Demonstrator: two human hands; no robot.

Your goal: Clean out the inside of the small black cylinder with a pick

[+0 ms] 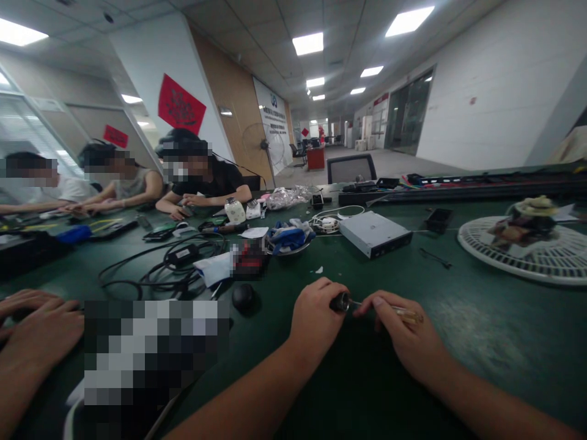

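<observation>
My left hand point(315, 313) is closed around a small dark cylindrical part point(340, 302), its round metallic end facing right. Most of that part is hidden by my fingers. My right hand point(403, 333) grips a screwdriver point(413, 316) by its translucent amber handle. Its shaft points left toward the open end of the part; whether the tip touches inside, I cannot tell. Both hands are just above the dark green table point(348, 391). A black computer mouse point(243, 297) lies to the left of my left hand.
Beyond my hands sits a silver disc drive point(375, 232). A white fan grille point(518, 256) lies at right. Blue cloth point(288, 235), black cables point(156, 269) and a white charger point(326, 225) clutter the middle. A neighbour's hands point(41, 330) are at far left; several people sit across.
</observation>
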